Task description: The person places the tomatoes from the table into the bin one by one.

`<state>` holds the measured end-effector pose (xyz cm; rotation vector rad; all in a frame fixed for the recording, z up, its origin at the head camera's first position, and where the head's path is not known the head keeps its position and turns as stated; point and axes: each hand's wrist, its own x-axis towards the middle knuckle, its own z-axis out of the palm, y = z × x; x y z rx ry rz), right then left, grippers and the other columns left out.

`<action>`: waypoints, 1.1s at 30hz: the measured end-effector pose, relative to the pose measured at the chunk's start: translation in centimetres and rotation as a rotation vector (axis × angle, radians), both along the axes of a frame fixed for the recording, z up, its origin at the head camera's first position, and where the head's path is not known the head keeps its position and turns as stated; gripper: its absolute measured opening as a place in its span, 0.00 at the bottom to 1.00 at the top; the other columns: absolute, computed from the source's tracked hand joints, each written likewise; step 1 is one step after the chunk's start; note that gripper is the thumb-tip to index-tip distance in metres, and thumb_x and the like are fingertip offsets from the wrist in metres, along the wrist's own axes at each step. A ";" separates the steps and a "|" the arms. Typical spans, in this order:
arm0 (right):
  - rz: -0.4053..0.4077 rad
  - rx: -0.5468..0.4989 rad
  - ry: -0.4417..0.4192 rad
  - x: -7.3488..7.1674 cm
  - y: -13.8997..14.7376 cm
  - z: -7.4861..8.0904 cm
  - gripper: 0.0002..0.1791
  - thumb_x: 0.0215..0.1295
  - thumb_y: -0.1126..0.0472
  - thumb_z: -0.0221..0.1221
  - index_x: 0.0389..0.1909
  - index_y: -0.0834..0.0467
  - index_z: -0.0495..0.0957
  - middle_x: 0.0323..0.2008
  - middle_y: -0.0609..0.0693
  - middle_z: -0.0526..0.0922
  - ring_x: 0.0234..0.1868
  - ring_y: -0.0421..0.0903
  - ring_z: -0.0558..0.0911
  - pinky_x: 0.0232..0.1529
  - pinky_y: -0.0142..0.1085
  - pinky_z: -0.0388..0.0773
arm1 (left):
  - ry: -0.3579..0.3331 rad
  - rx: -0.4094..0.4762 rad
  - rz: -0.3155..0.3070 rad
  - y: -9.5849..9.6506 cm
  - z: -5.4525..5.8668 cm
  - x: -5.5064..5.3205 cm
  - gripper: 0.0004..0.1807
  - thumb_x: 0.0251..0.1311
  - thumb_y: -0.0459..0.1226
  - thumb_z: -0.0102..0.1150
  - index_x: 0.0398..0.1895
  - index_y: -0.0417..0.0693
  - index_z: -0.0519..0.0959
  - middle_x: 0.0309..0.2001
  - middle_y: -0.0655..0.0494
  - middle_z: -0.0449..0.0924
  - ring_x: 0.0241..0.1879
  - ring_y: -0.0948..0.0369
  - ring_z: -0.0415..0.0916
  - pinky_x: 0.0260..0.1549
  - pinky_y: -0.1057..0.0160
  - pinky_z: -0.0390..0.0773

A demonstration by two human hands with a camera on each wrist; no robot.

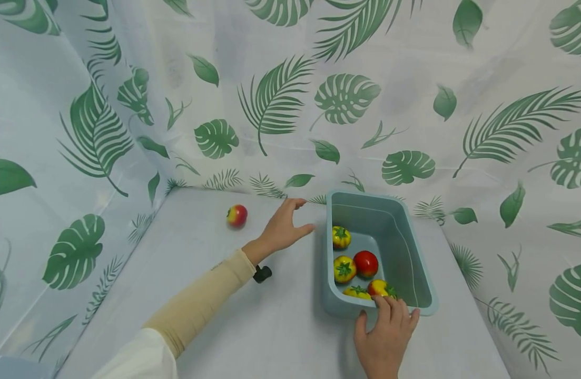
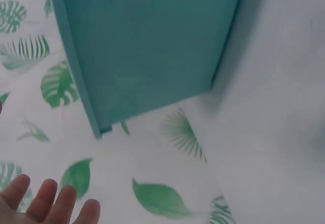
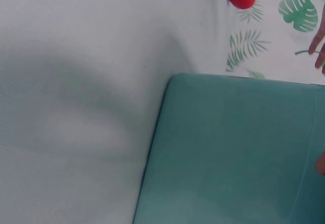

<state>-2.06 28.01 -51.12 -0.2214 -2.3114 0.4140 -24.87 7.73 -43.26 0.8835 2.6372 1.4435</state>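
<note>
A blue-grey plastic bin (image 1: 335, 302) stands on the right of the table with several fruits in it. Among them are a red tomato (image 1: 366, 263) and yellow ones with green tops, such as this yellow tomato (image 1: 344, 269). My right hand (image 1: 384, 337) grips the near rim, fingers over the edge and thumb against the outer wall. Left of the bin, apart from it, my left hand (image 1: 283, 227) hovers with fingers and thumb spread, holding nothing. Beyond that hand, a red-and-yellow round fruit (image 1: 237, 216) lies loose on the table.
The pale table (image 1: 176, 252) meets leaf-printed sheeting (image 1: 290, 105) at the back and on both sides. A small black device (image 1: 262, 273) sits at the left wrist. The bin's far end is close to the back sheet.
</note>
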 end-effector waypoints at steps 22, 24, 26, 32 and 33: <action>-0.010 -0.001 0.004 0.0 0.1 0.3 0.22 0.47 0.67 0.62 0.46 0.67 0.72 0.45 0.63 0.71 0.56 0.65 0.65 0.69 0.66 0.38 | 0.097 -0.119 0.272 -7.2 -0.4 -4.6 0.34 0.63 0.45 0.61 0.68 0.42 0.64 0.63 0.45 0.65 0.65 0.49 0.63 0.62 0.51 0.67; -0.014 -0.002 -0.002 0.0 0.1 0.3 0.22 0.47 0.68 0.62 0.46 0.67 0.72 0.45 0.63 0.71 0.56 0.64 0.65 0.69 0.66 0.38 | 0.100 -0.164 0.304 -7.5 -1.3 -5.1 0.32 0.63 0.45 0.61 0.67 0.42 0.65 0.64 0.46 0.65 0.65 0.49 0.63 0.62 0.51 0.67; -0.019 -0.004 -0.010 0.0 0.0 0.3 0.23 0.47 0.68 0.63 0.47 0.66 0.72 0.45 0.63 0.71 0.56 0.64 0.65 0.69 0.66 0.38 | 0.088 -0.196 0.341 -7.9 -2.3 -5.5 0.31 0.63 0.45 0.61 0.66 0.42 0.66 0.63 0.45 0.65 0.64 0.48 0.64 0.61 0.51 0.68; -0.031 -0.009 -0.033 0.0 -0.1 0.3 0.23 0.46 0.69 0.64 0.47 0.66 0.72 0.46 0.62 0.71 0.56 0.63 0.65 0.69 0.66 0.38 | 0.010 -0.206 0.439 -9.1 -5.5 -6.5 0.31 0.61 0.44 0.63 0.64 0.39 0.68 0.63 0.40 0.64 0.60 0.45 0.65 0.55 0.47 0.73; -0.030 -0.010 -0.033 0.0 -0.1 0.3 0.23 0.46 0.69 0.64 0.47 0.66 0.72 0.46 0.62 0.72 0.56 0.63 0.65 0.69 0.66 0.38 | -0.005 -0.208 0.454 -9.3 -6.0 -6.5 0.32 0.60 0.44 0.63 0.64 0.39 0.68 0.64 0.39 0.63 0.60 0.44 0.65 0.55 0.46 0.73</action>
